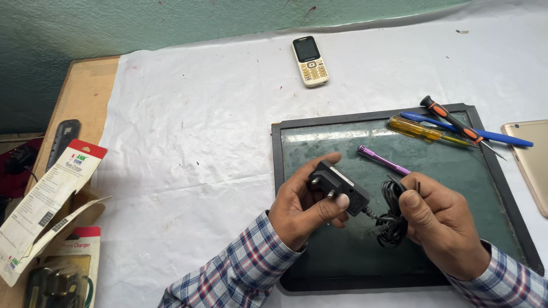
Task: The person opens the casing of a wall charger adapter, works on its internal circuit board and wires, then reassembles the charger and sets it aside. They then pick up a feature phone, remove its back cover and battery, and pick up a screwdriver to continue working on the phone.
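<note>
My left hand point(302, 208) grips a black two-pin charger plug point(338, 187), its round pins pointing toward me. The plug's black cable point(393, 219) hangs in a coiled bundle, and my right hand point(442, 222) pinches that bundle between thumb and fingers. Both hands hover over a dark green glass work mat point(337, 140) with a black frame. A slim purple screwdriver point(381, 159) lies on the mat just beyond my hands.
A cream keypad phone point(310, 60) lies far on the white sheet. A yellow screwdriver point(414, 129), an orange-black screwdriver point(451, 118) and a blue pen point(502, 137) rest at the mat's far right corner. A gold phone point(534, 159) sits at right. Opened charger boxes point(48, 211) lie at left.
</note>
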### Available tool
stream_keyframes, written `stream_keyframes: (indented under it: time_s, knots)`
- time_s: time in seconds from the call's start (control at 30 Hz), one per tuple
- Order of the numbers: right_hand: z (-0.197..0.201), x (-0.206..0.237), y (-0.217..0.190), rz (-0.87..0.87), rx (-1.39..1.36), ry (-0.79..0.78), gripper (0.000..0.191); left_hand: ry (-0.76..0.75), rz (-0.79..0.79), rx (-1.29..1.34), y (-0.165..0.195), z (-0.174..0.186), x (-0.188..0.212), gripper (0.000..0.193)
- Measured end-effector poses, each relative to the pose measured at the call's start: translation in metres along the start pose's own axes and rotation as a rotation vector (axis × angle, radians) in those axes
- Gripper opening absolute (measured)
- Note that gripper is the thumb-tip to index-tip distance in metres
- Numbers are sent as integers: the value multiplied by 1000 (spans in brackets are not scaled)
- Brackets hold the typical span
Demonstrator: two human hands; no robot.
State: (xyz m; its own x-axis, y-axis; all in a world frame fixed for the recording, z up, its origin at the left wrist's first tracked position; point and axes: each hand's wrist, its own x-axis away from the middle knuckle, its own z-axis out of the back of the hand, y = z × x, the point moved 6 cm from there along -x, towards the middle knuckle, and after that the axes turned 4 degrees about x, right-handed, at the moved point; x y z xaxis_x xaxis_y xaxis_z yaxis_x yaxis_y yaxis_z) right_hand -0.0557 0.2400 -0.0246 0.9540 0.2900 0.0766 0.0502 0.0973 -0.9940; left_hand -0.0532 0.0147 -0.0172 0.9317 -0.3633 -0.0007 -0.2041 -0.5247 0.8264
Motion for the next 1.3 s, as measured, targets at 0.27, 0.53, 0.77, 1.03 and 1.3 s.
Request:
stream_keyframes:
  time_s: [0.27,0.53,0.77,1.03,1.3]
  knots:
    - [-7,-1,-8,20,103,3,30,53,-35,1,0,4,-4,85]
    - [-11,4,-15,64,151,32,22,25,-75,-60,5,6,-1,87]
    - [-19,12,-33,299,271,-11,27,116,-33,-73,5,13,-6,76]
    - [-26,9,-31,270,202,-107,34,115,-20,-80,3,14,-6,70]
    - [-27,10,-32,272,237,-140,33,136,7,-99,2,11,-5,72]
